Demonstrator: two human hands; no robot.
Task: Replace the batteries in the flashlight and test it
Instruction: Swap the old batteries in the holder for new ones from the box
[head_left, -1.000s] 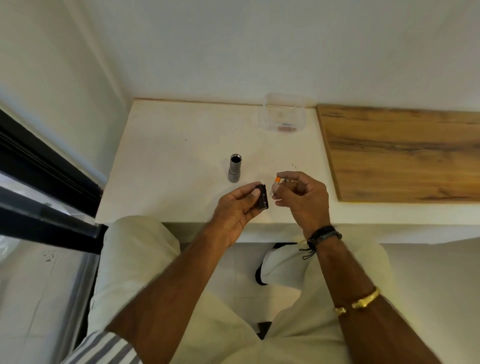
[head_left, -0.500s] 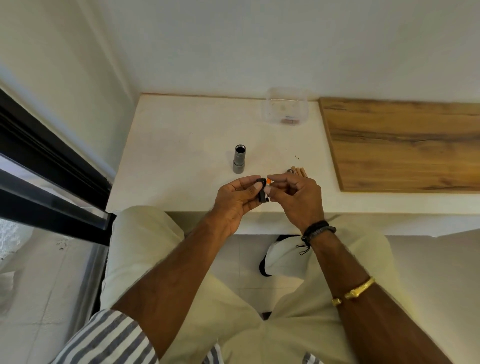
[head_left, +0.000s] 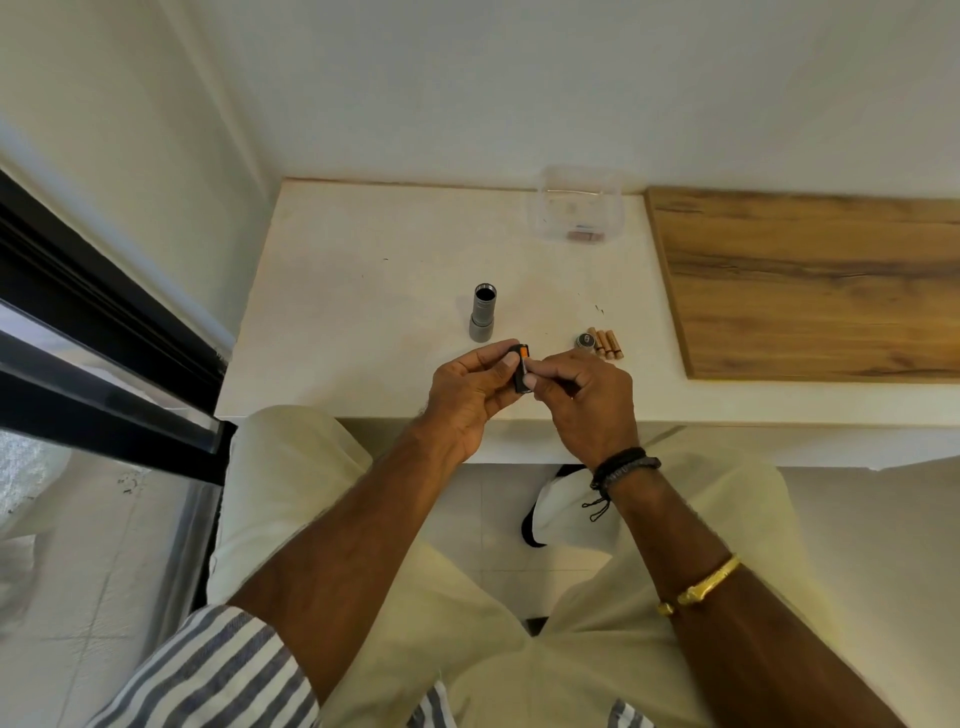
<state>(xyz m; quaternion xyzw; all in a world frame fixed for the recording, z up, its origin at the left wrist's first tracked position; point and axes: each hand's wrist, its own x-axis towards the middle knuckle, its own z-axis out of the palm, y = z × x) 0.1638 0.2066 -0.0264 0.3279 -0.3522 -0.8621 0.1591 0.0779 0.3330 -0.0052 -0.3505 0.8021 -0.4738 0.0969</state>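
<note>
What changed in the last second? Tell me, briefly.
The right hand brought the orange-tipped battery leftward against the black battery holder, gripped by the left hand; the hands now meet. Nothing was let go. The flashlight body stands as before.

flashlight body (head_left: 481, 312) stands on the bench (head_left: 363, 260); batteries (head_left: 606, 343) lie to its right, container (head_left: 576, 208) behind them, board (head_left: 805, 280) farthest right

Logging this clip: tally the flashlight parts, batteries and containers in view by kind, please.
Flashlight body: 1
Battery holder, in the left hand: 1
Orange-ended battery, pinched by the right hand: 1
Copper-coloured batteries on the table: 3
End cap: 1
Clear container: 1
Total: 8
</note>
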